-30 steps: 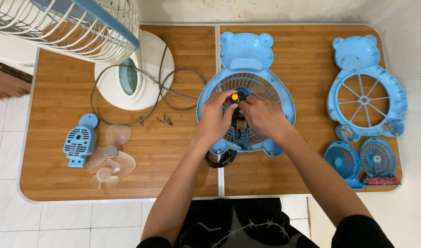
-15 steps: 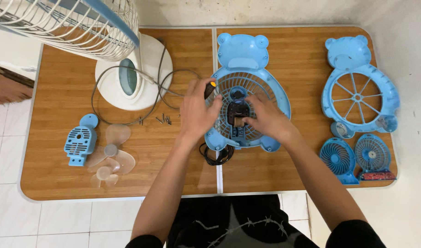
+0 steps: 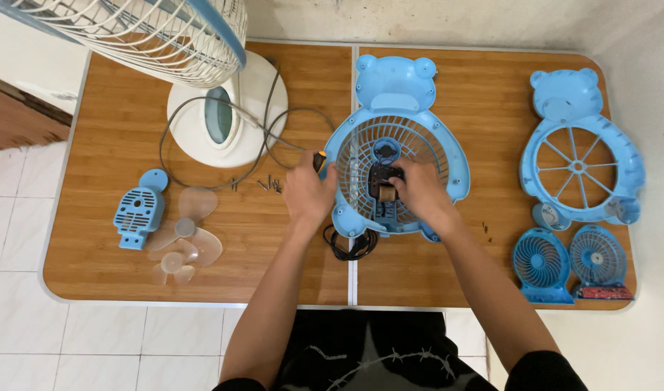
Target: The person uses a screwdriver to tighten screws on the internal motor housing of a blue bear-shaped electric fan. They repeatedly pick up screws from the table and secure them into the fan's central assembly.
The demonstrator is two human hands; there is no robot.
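— How far along is the blue fan?
— Its bear-shaped rear shell (image 3: 395, 148) lies mid-table, front cover (image 3: 580, 163) off to the right, screws (image 3: 270, 184) loose, motor (image 3: 382, 185) still in place

— And your hands?
— My left hand (image 3: 308, 195), fingers curled, grips the shell's rim with a screwdriver (image 3: 320, 162); my right hand (image 3: 422, 192) pinches the motor

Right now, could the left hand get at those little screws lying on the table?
Probably yes: the left hand sits just right of the screws, with bare wood between them, though it already grips a screwdriver.
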